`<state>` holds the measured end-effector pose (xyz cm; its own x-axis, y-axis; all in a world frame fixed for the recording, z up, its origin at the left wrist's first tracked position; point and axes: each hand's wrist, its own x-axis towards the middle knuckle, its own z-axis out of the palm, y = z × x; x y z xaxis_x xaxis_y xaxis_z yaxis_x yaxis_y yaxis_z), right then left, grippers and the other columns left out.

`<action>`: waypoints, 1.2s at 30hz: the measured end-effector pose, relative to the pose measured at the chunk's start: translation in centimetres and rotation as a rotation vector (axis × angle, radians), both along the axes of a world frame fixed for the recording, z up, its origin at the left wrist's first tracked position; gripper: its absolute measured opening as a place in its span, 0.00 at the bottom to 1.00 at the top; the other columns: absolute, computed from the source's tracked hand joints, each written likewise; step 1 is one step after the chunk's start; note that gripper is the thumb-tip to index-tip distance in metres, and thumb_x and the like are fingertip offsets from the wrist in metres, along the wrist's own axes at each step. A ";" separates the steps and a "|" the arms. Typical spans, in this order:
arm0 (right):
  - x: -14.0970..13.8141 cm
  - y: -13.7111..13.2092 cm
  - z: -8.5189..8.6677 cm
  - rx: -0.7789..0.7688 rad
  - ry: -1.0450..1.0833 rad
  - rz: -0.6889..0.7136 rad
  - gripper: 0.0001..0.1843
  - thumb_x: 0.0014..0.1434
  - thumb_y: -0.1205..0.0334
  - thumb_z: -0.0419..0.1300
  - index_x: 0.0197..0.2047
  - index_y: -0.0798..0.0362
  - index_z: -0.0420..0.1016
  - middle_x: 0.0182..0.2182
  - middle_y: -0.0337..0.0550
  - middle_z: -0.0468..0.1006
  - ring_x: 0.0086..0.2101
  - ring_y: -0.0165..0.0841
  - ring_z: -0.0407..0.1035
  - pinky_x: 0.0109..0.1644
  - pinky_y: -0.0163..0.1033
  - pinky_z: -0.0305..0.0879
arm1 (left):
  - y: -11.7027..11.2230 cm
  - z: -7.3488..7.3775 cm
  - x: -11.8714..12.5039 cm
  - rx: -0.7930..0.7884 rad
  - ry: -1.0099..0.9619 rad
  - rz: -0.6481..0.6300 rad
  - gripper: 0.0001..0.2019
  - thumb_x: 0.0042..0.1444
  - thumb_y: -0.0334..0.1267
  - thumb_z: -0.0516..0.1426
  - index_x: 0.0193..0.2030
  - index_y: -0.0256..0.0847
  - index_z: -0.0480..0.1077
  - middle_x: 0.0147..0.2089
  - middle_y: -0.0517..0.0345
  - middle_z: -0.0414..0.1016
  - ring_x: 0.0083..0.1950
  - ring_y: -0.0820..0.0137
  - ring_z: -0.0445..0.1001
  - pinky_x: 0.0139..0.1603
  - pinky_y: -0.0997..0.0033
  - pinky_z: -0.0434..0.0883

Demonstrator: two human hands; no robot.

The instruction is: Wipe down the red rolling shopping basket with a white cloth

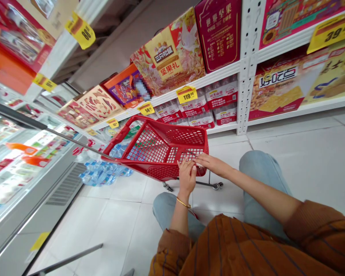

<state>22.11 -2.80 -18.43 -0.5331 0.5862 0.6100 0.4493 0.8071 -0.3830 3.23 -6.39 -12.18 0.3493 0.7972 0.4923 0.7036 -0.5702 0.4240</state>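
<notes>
A red plastic shopping basket [161, 147] on small wheels stands in a shop aisle in front of me. My left hand [186, 174], with a gold bangle on the wrist, is closed over the basket's near rim. My right hand [211, 163] lies across the same rim beside it, fingers stretched toward the left hand and touching it. Something small and pale shows between the two hands; I cannot make it out. My knees in light blue jeans are below, and my sleeves are brown with stripes.
White shelves [244, 69] on the right hold gift boxes, bottled water packs [215, 103] and yellow price tags. A glass-fronted chiller [23, 168] runs along the left. Wrapped water bottles [102, 172] lie on the white tiled floor beside the basket.
</notes>
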 end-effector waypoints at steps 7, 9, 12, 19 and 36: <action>2.1 2.5 1.8 -0.074 0.013 0.038 0.18 0.68 0.64 0.47 0.57 0.53 0.70 0.54 0.51 0.73 0.61 0.37 0.59 0.67 0.53 0.54 | 0.1 0.4 0.0 -0.035 -0.013 -0.006 0.16 0.67 0.42 0.45 0.46 0.42 0.73 0.50 0.52 0.77 0.66 0.61 0.62 0.70 0.42 0.43; 2.6 3.0 2.2 -0.093 0.026 0.053 0.17 0.68 0.62 0.48 0.55 0.52 0.72 0.52 0.51 0.75 0.59 0.37 0.63 0.65 0.51 0.58 | 0.1 0.4 -0.2 -0.038 -0.003 -0.011 0.16 0.67 0.42 0.45 0.47 0.42 0.73 0.50 0.52 0.77 0.66 0.61 0.62 0.70 0.43 0.43; 2.8 3.3 2.4 -0.103 0.029 0.058 0.17 0.68 0.61 0.48 0.54 0.50 0.74 0.49 0.48 0.76 0.52 0.35 0.69 0.63 0.49 0.60 | 0.0 0.5 -0.5 -0.051 0.031 -0.024 0.17 0.67 0.42 0.44 0.48 0.41 0.72 0.51 0.52 0.76 0.67 0.62 0.62 0.71 0.45 0.43; 2.0 1.7 2.2 -0.025 0.022 0.004 0.18 0.69 0.61 0.46 0.53 0.51 0.74 0.46 0.48 0.77 0.49 0.36 0.70 0.63 0.51 0.59 | -0.8 0.9 -1.2 -0.041 0.090 -0.033 0.16 0.67 0.41 0.44 0.48 0.42 0.72 0.53 0.51 0.76 0.67 0.63 0.60 0.70 0.46 0.49; -1.1 -2.1 2.9 0.070 -0.094 -0.103 0.25 0.65 0.66 0.50 0.65 0.59 0.60 0.55 0.59 0.71 0.56 0.42 0.65 0.60 0.55 0.65 | -3.6 0.2 1.9 0.078 0.281 0.185 0.27 0.65 0.48 0.47 0.63 0.28 0.60 0.64 0.37 0.66 0.67 0.53 0.61 0.68 0.42 0.57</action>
